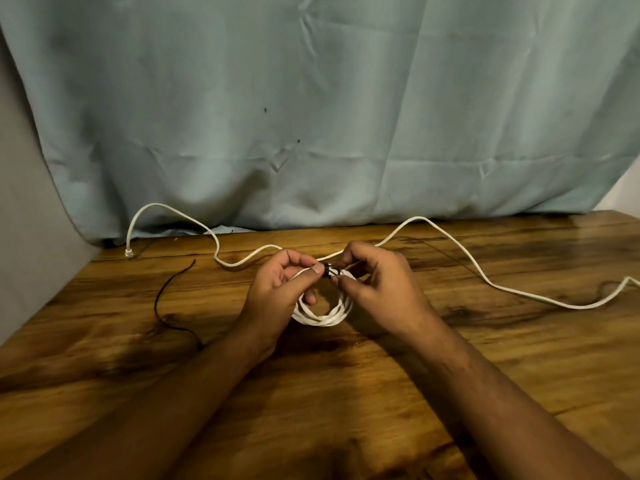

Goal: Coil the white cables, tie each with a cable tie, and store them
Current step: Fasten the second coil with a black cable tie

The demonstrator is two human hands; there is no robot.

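Two hands meet over the middle of the wooden counter (346,410), and the work sits right between them. The left hand (282,285) has its grip closed around the coiled white cable (325,318): fingers curl through the ring, one fingertip shows inside the loop, and the thumb presses on top just beside the tie. The right hand (377,289) is in a narrow grip, thumb and fingertips pinching the black cable tie (326,270) that wraps the top of the coil. The coil's lower edge hangs close over the wood, between the two wrists.

Behind the hands, a loose white cable (485,278) snakes across the counter. Its plug end (129,252) lies at the far left corner, and the other end runs off the right edge. From here I can't tell whether it joins the coil. To the left of the hands, well apart from them, a second black tie (162,299) lies curved on the wood. A pale blue-grey cloth (311,116) hangs as a backdrop down to the counter's far edge.
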